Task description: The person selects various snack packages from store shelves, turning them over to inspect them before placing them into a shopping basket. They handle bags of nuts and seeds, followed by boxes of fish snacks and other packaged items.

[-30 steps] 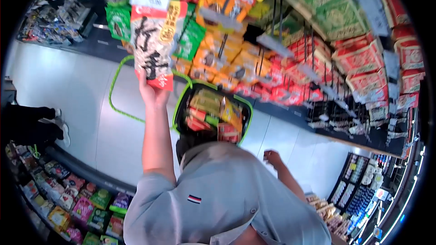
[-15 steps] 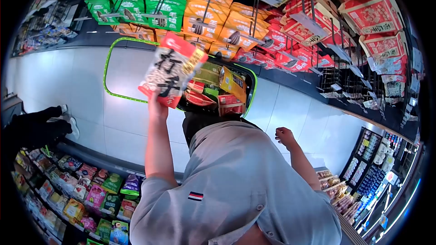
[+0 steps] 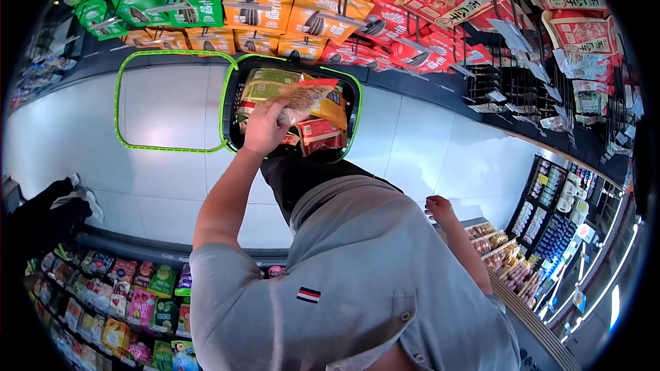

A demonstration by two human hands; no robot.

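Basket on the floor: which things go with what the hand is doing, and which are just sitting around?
In use:
- left hand
- snack packet it holds over the basket
- basket, already holding packets

Just about:
- right hand, off to the side
- hanging packets on the rack
- shelf snacks
- another person's shoe

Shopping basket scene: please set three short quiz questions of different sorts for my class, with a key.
1. True or false: the left hand holds a snack packet over the basket.
2. What colour is the basket's rim? A red, B green, C blue.
3. Fill in: the hand away from the basket, beside the grey shirt, is the ____ hand.
Key: 1 true; 2 B; 3 right hand.
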